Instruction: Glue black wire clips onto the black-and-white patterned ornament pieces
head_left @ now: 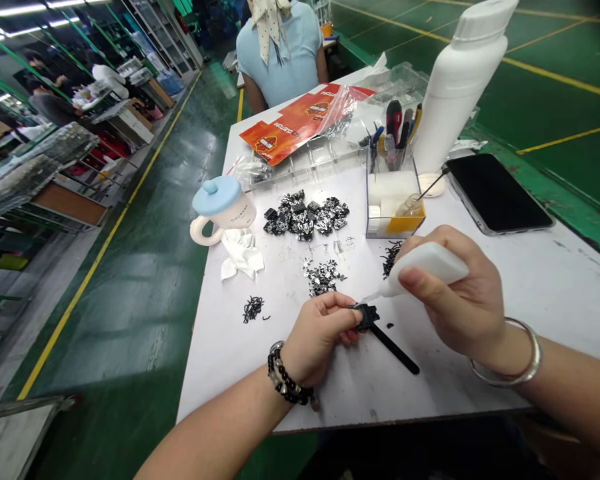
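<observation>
- A worker's left hand [325, 323], ringed at the wrist by a beaded bracelet [285, 380], pinches a small black part [367, 317] between thumb and fingers, the thumb pressed on its near side.
- The right hand [455, 300], a silver bangle [534, 357] at the wrist, wraps around a white squeeze bottle [433, 267], thumb along its side and fingers curled over the far side.
- The two hands work near each other but apart, the bottle's thin nozzle [373, 296] bridging the gap; whether its tip touches the part cannot be told.
- The black part sits at the left fingertips, in front of and below the bottle, over the white tabletop [290, 393].
- A slim black strip [395, 349] slants from beneath the part toward the worker, its rounded end pointing down and right.
- A tiny black piece [390, 325] lies just right of the part, between the hands.
- Beyond the left hand, a scatter of shiny small pieces [324, 277] covers the tabletop; dark curved bits [391, 259] lie just beside the bottle.
</observation>
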### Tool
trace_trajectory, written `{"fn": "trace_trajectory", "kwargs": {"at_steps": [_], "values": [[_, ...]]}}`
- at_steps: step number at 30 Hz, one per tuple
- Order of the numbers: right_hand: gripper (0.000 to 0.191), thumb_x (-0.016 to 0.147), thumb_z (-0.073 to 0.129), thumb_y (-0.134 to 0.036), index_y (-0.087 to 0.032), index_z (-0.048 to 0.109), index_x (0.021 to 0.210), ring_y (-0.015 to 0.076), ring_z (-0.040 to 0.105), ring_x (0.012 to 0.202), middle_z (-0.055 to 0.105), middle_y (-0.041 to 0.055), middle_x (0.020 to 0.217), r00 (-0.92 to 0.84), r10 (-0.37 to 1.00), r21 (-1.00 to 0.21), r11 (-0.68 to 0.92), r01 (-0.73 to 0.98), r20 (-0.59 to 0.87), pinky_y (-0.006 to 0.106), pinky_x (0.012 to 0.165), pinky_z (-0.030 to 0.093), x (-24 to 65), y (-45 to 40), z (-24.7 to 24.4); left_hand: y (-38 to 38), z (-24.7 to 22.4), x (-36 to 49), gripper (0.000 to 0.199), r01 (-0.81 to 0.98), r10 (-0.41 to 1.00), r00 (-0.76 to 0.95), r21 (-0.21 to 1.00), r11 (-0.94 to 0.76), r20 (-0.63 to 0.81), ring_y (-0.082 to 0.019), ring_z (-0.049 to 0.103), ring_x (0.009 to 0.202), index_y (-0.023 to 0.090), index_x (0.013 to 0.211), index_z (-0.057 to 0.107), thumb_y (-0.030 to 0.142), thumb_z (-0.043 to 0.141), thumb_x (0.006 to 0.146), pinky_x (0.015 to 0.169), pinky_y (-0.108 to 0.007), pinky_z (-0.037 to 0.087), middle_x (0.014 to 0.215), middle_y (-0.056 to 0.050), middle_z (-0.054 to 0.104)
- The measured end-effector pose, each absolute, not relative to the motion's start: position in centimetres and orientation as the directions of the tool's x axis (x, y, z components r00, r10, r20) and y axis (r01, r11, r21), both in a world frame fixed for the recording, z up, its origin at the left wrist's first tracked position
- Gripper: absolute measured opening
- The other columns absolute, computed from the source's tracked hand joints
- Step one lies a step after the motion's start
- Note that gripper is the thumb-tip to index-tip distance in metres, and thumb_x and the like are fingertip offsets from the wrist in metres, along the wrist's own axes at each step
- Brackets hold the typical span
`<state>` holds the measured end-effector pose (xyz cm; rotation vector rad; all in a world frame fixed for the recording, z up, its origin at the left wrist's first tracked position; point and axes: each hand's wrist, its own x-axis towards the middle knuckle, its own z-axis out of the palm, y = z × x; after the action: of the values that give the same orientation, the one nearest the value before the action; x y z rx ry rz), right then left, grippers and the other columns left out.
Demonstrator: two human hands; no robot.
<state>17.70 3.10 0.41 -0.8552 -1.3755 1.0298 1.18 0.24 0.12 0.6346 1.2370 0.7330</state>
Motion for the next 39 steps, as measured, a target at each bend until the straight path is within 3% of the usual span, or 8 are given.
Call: {"fn": "trace_trajectory", "kwargs": {"at_steps": [16, 23, 27, 30, 34, 39], "values": [[0.018, 0.083, 0.064, -0.028, -0.022, 0.05, 0.074, 0.0133, 0.046, 0.06, 0.051, -0.0016, 0.069, -0.073, 0.91, -0.912, 0.405, -0.059, 0.409, 0.031, 0.055, 0.035, 17.8, 3.2, 0.1, 0.3, -0.1, 1.1, 0.02, -0.132, 0.779, 0.164, 0.769, 0.625, -0.605, -0.005, 0.046, 0.045, 0.014, 0.073, 0.057, 0.023, 0.069, 0.06, 0.047, -0.018, 0.035, 0.056, 0.002, 0.056], [0.023, 0.077, 0.068, -0.037, -0.023, 0.051, 0.071, 0.0176, 0.049, 0.058, 0.048, -0.0013, 0.06, 0.14, 0.9, -0.869, 0.435, -0.236, 0.412, 0.035, 0.057, 0.039, 18.2, 4.1, 0.2, 0.4, -0.1, 1.0, 0.021, -0.137, 0.776, 0.171, 0.765, 0.629, -0.607, -0.005, 0.047, 0.046, 0.013, 0.074, 0.057, 0.024, 0.068, 0.06, 0.047, -0.018, 0.034, 0.058, 0.001, 0.058], [0.022, 0.08, 0.065, -0.036, -0.023, 0.05, 0.071, 0.0144, 0.043, 0.051, 0.048, -0.0023, 0.057, -0.005, 0.928, -0.886, 0.354, -0.3, 0.373, 0.034, 0.054, 0.037, 18.4, 4.0, 0.3, 0.5, -0.1, 1.1, 0.02, -0.153, 0.771, 0.166, 0.756, 0.636, -0.615, -0.005, 0.047, 0.045, 0.013, 0.073, 0.057, 0.023, 0.067, 0.059, 0.047, -0.018, 0.034, 0.057, 0.001, 0.058], [0.017, 0.083, 0.062, -0.032, -0.023, 0.052, 0.074, 0.0149, 0.045, 0.054, 0.048, -0.0016, 0.061, -0.106, 0.904, -0.893, 0.383, -0.236, 0.415, 0.034, 0.055, 0.037, 18.3, 3.3, 0.0, 0.5, -0.1, 1.1, 0.018, -0.173, 0.772, 0.155, 0.753, 0.635, -0.616, -0.005, 0.047, 0.045, 0.013, 0.071, 0.057, 0.023, 0.067, 0.06, 0.047, -0.017, 0.034, 0.055, 0.002, 0.056], [0.015, 0.082, 0.063, -0.031, -0.024, 0.053, 0.075, 0.0174, 0.049, 0.065, 0.047, 0.0003, 0.069, -0.127, 0.882, -0.89, 0.444, -0.102, 0.454, 0.035, 0.059, 0.037, 18.3, 2.7, -0.2, 0.5, 0.0, 1.1, 0.018, -0.179, 0.768, 0.155, 0.747, 0.641, -0.622, -0.005, 0.047, 0.046, 0.014, 0.072, 0.057, 0.023, 0.067, 0.059, 0.048, -0.017, 0.034, 0.056, 0.002, 0.056], [0.015, 0.084, 0.061, -0.03, -0.024, 0.05, 0.076, 0.0171, 0.048, 0.065, 0.046, 0.0003, 0.071, -0.16, 0.874, -0.889, 0.452, -0.075, 0.458, 0.036, 0.06, 0.036, 18.3, 2.7, -0.2, 0.5, 0.0, 1.0, 0.02, -0.164, 0.766, 0.16, 0.749, 0.642, -0.622, -0.005, 0.047, 0.046, 0.014, 0.072, 0.057, 0.025, 0.067, 0.059, 0.048, -0.018, 0.034, 0.056, 0.001, 0.058]]}}
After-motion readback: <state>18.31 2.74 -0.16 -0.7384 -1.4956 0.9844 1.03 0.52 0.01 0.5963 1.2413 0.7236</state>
